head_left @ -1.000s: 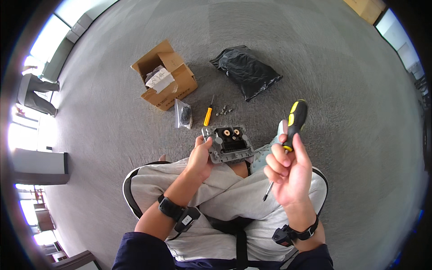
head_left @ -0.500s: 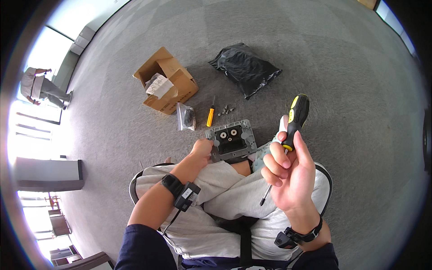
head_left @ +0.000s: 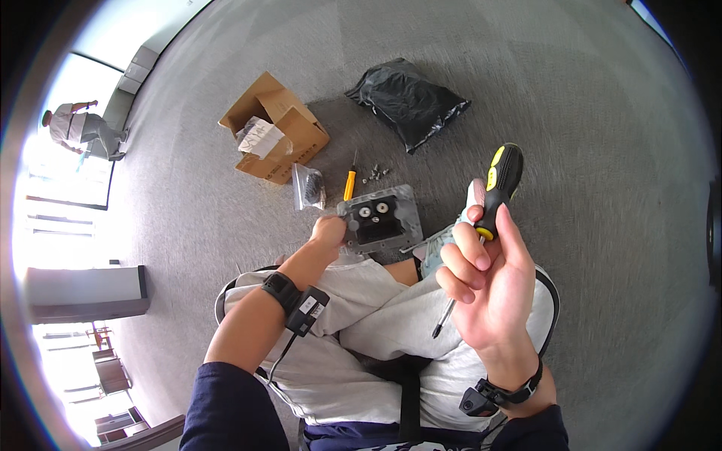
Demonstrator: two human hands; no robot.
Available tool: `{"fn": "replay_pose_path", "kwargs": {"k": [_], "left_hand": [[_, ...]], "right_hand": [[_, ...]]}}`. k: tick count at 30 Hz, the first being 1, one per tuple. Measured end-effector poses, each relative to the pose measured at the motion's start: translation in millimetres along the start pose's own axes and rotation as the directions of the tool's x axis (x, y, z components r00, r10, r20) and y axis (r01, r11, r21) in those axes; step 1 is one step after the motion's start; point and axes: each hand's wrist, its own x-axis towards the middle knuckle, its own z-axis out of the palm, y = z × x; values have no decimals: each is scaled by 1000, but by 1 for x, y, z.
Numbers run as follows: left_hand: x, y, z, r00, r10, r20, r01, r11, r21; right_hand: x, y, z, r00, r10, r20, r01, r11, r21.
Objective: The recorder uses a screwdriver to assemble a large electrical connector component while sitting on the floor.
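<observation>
My left hand (head_left: 329, 232) grips the left edge of a grey metal housing (head_left: 406, 204) with a black recessed middle and round silver fittings. Its fingers are partly hidden by the housing's rim. In my right hand (head_left: 489, 282) is a black and yellow screwdriver (head_left: 505, 174), handle up and its dark tip pointing down toward my lap. The fingers wrap loosely round the lower handle and the shaft. Beyond the housing lie a small orange-handled screwdriver (head_left: 350, 185) and several loose screws (head_left: 376, 174) on the carpet.
An opened cardboard box (head_left: 301, 135) stands at the far left, with a clear bag (head_left: 308, 188) of dark small parts in front of it. A black plastic package (head_left: 410, 105) lies beyond the screws. At the far left edge a person (head_left: 86, 129) is walking.
The housing appears slightly farther left and tilted in my left hand. My right hand still holds the screwdriver, a little higher in view. The distant person has shifted slightly right.
</observation>
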Motion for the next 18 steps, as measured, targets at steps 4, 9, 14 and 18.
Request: {"fn": "replay_pose_path", "kwargs": {"k": [4, 9, 14, 18], "left_hand": [[16, -19, -12, 997, 19, -81, -26, 996, -81], [32, -10, -18, 947, 320, -3, -301, 893, 335], [40, 25, -11, 540, 824, -170, -406, 432, 806], [27, 84, 16, 662, 714, 227, -563, 274, 780]], "right_hand": [[1, -2, 0, 1000, 16, 13, -16, 1000, 23], [1, -5, -1, 999, 23, 24, -24, 999, 42], [0, -8, 0, 1000, 11, 3, -11, 998, 63], [1, -10, -4, 1000, 5, -10, -4, 998, 66]]}}
